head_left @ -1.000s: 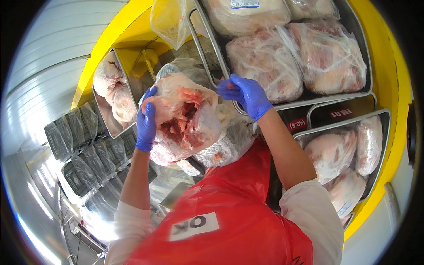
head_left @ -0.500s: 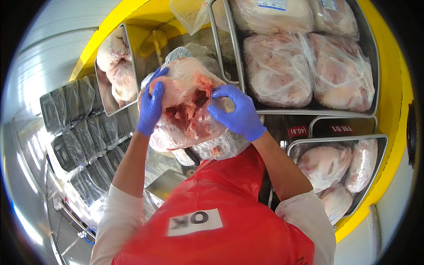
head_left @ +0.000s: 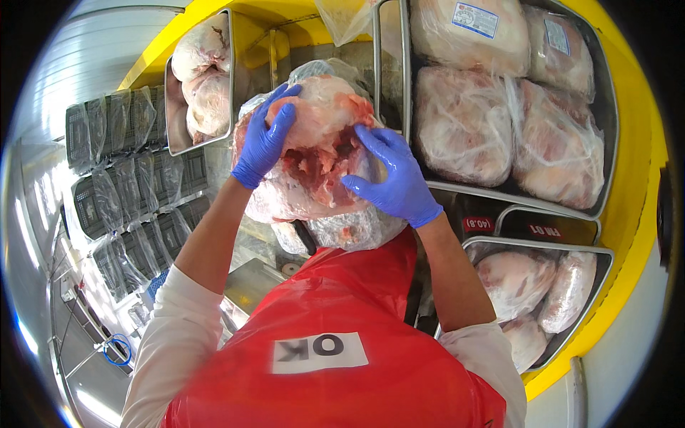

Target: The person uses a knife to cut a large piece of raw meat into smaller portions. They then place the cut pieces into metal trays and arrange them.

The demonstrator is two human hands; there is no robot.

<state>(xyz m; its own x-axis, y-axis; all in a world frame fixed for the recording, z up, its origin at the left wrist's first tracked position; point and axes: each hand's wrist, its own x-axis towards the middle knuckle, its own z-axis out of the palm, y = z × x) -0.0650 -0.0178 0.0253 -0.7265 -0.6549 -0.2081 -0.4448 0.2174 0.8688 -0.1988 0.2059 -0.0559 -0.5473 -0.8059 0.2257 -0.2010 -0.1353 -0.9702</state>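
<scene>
The scene is brightly and evenly lit, with cool white light and few hard shadows. Strong glare washes out the steel wall (head_left: 50, 143) on the left and the floor (head_left: 93, 399) at lower left, where detail is lost to white. The plastic wrap on the meat (head_left: 314, 153) in the middle carries small shiny highlights. A soft shadow lies under it, over the red apron (head_left: 321, 342). The fisheye lens bends the tray (head_left: 614, 143) edges and the yellow frame (head_left: 635, 235) into curves, and black corners ring the round picture. The centre is sharp; the rim is softer and slightly smeared.
</scene>
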